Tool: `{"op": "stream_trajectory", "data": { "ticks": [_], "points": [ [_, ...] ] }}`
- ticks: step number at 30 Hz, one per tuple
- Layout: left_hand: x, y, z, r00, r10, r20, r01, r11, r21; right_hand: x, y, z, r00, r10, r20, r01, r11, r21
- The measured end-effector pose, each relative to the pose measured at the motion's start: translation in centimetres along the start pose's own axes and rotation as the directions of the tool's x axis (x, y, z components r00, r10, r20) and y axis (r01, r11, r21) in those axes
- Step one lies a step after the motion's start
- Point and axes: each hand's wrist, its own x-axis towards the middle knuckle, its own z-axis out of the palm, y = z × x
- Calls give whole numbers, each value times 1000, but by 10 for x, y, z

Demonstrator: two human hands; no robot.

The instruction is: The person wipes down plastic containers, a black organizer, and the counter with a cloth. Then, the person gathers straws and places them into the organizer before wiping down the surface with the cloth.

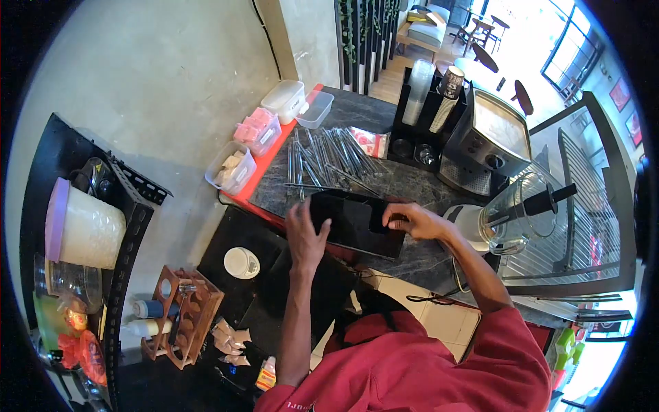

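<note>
A glossy black box [353, 223], perhaps a tray or holder, is in front of me at the counter's near edge. My right hand [415, 221] has its fingers curled over the box's right end. At the box's left end is my left hand [307, 233], thumb spread away from the fingers; its fingertips are slightly blurred, and I cannot tell whether they touch the box. Just beyond the box lies a loose pile of long, thin, wrapped sticks that look like straws [329, 158].
Plastic tubs, including one with pink packets [257, 130], line the wall side. A black cup dispenser [429, 103], an espresso machine [491, 137] and a glass blender jar [525, 213] stand to the right. A white scale [241, 263] and wooden rack [182, 316] are at left.
</note>
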Motion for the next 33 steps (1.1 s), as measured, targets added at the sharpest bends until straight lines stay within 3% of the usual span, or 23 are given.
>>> {"op": "stream_trajectory", "data": {
  "ticks": [3, 5, 6, 7, 9, 10, 12, 13, 15, 19, 21, 22, 23, 24, 25, 26, 27, 28, 29, 30, 31, 32, 33],
  "points": [
    [33, 25, 8, 918, 365, 153, -320, 912, -256, 7, 14, 1, 996, -51, -79, 50, 999, -12],
    [42, 33, 21, 838, 450, 309, -429, 893, -137, 15, 11, 7, 956, 152, -249, -128, 986, 110],
    [45, 39, 23, 842, 478, 250, -466, 878, -107, 21, 29, 14, 910, 68, -409, -53, 997, 48],
    [54, 38, 26, 840, 483, 246, -471, 875, -108, 26, 33, 18, 908, 65, -414, -51, 998, 44],
    [70, 34, 38, 775, 444, 449, -407, 895, -183, 33, 41, 22, 654, -19, -757, 26, 1000, -3],
    [65, 38, 38, 823, 434, 366, -373, 900, -227, 39, 42, 18, 610, 54, -790, 44, 994, 102],
    [62, 41, 34, 842, 386, 377, -335, 922, -196, 42, 42, 8, 524, 114, -844, 254, 925, 283],
    [60, 45, 30, 859, 330, 391, -287, 944, -164, 37, 31, -3, 570, 233, -788, 226, 878, 423],
    [56, 53, 23, 881, 315, 353, -270, 947, -173, 39, 28, -13, 630, 182, -755, 329, 818, 472],
    [46, 58, 8, 933, 228, 278, -187, 968, -167, 45, 53, -19, 739, 85, -668, 359, 789, 498],
    [40, 51, 1, 952, 216, 219, -183, 970, -161, 40, 57, -22, 759, 169, -629, 290, 777, 558],
    [37, 46, -4, 964, 136, 228, -99, 981, -166, 35, 60, -23, 753, 229, -617, 244, 774, 585],
    [34, 42, -10, 969, 58, 239, -16, 985, -172, 29, 96, -23, 752, 194, -629, 123, 897, 424],
    [29, 40, -16, 974, -18, 227, 69, 974, -218, 22, 136, -15, 769, 95, -632, -75, 995, 59],
    [24, 31, -12, 973, -14, 228, 66, 974, -218, 13, 159, -2, 801, 8, -599, -250, 913, -321],
    [19, 17, -1, 980, -82, 181, 140, 931, -337, -2, 155, 17, 842, 195, -503, -427, 812, -399],
    [16, 6, 8, 978, -156, 139, 202, 868, -453, -8, 166, 40, 862, 261, -435, -461, 761, -456],
    [13, 3, 12, 948, -228, 222, 315, 776, -546, -12, 176, 60, 870, 330, -366, -485, 707, -515],
    [11, 3, 18, 949, -231, 217, 314, 776, -547, -18, 159, 69, 875, 259, -409, -479, 585, -655],
    [9, 4, 24, 911, -294, 289, 411, 712, -570, -17, 162, 64, 879, 252, -405, -472, 583, -661],
    [9, 5, 28, 864, -350, 362, 502, 636, -585, -16, 173, 57, 824, 269, -498, -466, 822, -328],
    [13, 11, 22, 709, -443, 549, 691, 592, -414, -17, 184, 54, 758, 330, -562, -362, 930, 57],
    [9, 11, 30, 733, -409, 544, 666, 592, -453, -19, 194, 59, 605, 218, -766, -277, 959, 54]
  ]
}}
